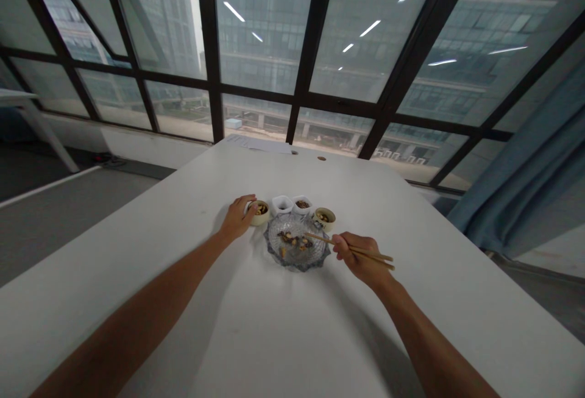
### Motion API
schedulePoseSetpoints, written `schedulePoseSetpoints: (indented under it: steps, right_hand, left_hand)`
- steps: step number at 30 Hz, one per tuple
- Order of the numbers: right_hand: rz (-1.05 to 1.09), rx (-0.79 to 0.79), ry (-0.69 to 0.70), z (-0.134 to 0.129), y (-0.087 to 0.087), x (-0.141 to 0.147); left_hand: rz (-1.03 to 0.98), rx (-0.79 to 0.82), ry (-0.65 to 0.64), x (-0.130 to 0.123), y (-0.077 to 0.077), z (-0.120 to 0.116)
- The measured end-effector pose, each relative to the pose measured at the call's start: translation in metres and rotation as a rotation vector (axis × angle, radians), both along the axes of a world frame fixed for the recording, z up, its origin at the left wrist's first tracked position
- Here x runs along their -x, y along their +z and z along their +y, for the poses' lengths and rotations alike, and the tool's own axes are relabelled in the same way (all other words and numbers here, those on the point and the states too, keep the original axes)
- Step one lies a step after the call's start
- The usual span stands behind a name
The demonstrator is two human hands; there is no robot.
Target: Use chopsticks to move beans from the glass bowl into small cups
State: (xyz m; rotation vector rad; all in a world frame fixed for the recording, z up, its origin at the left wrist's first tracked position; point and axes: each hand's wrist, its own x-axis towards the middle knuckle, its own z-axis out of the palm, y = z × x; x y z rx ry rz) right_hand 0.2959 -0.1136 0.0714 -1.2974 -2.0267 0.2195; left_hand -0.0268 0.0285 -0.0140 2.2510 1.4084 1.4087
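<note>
A scalloped glass plate [297,258] on the white table holds small dark, pale and orange pieces. Chopsticks [372,255] are gripped in my right hand [361,255], their tips over the pieces on the plate. At the plate's upper left, my left hand [238,218] has its fingers around the side of a small yellowish bowl [259,219] with pieces inside. Behind the plate stand two small white bowls, one [282,205] with contents too small to tell, the other [302,205] with brownish bits. Another yellowish bowl [324,218] with pieces sits at the plate's upper right.
Papers [260,144] lie at the far edge of the white table [256,337], near two small round things [322,158]. Tall windows stand beyond. A blue curtain [525,172] hangs at the right, and another table [18,96] is at the far left.
</note>
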Motion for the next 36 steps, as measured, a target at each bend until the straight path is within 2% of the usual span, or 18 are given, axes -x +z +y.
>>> schedulePoseSetpoints:
  steps: [8, 19, 27, 36]
  right_hand:
    - [0.033, 0.052, -0.066, -0.006, 0.015, -0.002]
    - [0.146, 0.194, -0.059, -0.003, 0.011, 0.0]
    - [0.177, 0.195, -0.081, 0.0, 0.004, 0.002]
    - [0.035, 0.129, -0.045, -0.009, 0.019, 0.012]
  left_hand:
    - [-0.003, -0.005, -0.01, 0.0, 0.001, 0.0]
    - [-0.005, 0.006, -0.013, 0.0, 0.003, -0.002]
    - [-0.004, 0.009, -0.016, 0.0, 0.007, -0.006]
    - [-0.003, 0.002, -0.018, 0.001, 0.005, -0.004]
